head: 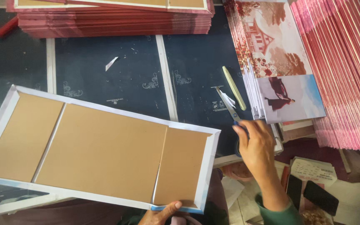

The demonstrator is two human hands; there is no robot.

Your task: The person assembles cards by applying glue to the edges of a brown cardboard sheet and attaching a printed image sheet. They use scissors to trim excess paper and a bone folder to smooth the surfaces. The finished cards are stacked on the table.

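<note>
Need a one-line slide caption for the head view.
Left hand holds a cardboard cover; right hand grips scissors.

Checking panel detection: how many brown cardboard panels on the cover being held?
3: left panel, wide middle panel, right panel by the left hand. None look hidden.

Brown three-panel board cover (101,150), white-edged, flat and tilted; scissors (228,106) beside it, blades seemingly closed.
</note>
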